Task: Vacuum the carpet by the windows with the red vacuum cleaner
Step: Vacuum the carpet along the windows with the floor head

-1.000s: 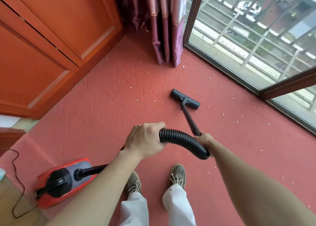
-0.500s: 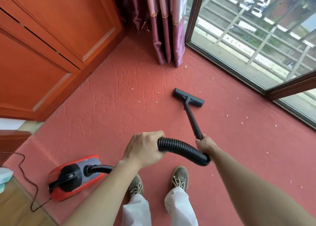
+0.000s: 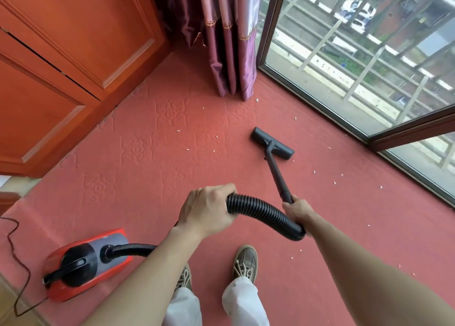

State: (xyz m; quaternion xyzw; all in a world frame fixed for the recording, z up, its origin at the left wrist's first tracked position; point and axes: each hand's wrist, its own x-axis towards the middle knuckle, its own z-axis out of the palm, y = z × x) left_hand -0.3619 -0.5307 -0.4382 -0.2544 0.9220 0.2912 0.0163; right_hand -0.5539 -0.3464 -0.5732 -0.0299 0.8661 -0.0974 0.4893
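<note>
Near the glass windows [image 3: 357,62] on the right, the black floor nozzle [image 3: 272,143] lies flat on the red carpet [image 3: 152,158], just short of the purple curtain [image 3: 229,42] in the far corner. The right hand [image 3: 296,208] has its fingers wrapped tight round the top of the black wand [image 3: 277,171], where the ribbed hose [image 3: 263,213] joins it. The left hand [image 3: 205,211] is closed in a fist round the hose a little further back, fingers curled under and out of sight. The red canister vacuum cleaner [image 3: 86,264] sits near left on the carpet, beside the person's shoes [image 3: 246,261], its cord [image 3: 14,256] trailing off to the left.

White crumbs [image 3: 334,182] lie scattered to the right of the nozzle toward the window frame, with more [image 3: 177,130] to its left and one [image 3: 257,100] at the curtain hem. The stroke in hand looks best done slowly, with the nozzle kept flat so both edges seal against the pile, and with overlapping passes parallel to the window track. The right hand should steer and press lightly; the left should only carry the hose's slack so it does not drag the wand sideways. Close to the curtain, the fabric could be sucked in, so approach the hem at an angle. The canister will probably need pulling along before the hose goes taut
</note>
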